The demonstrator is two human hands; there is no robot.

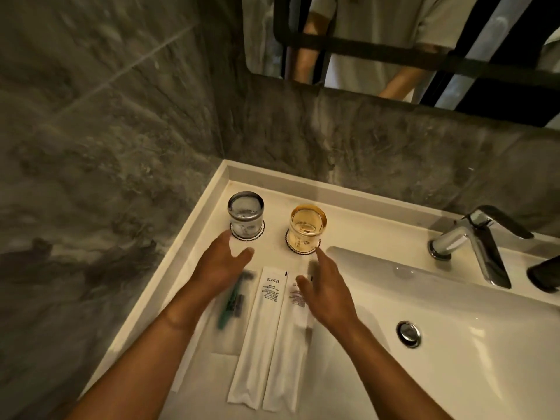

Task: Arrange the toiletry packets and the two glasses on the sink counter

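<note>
Nearest, two long white toiletry packets (pixel 257 344) (pixel 288 353) lie side by side on the white sink counter (pixel 212 386), edges touching, their near ends close to the counter's front. Left of them lies a clear packet (pixel 233 304) with a green item inside, partly under the left forearm.

The left hand (pixel 218 268) hovers above that packet, fingers spread, gripping nothing. The right hand (pixel 327 292) hangs over the right white packet, fingers loosely spread, also empty. A bare strip of counter separates the hands.

Beyond the fingertips stand two glasses on round coasters: a grey glass (pixel 245 215) near the raised left rim, an amber glass (pixel 307 227) well apart from it, just beside the basin (pixel 454 313) edge. The faucet (pixel 472 237) stands far right, the stone wall (pixel 363 140) behind.
</note>
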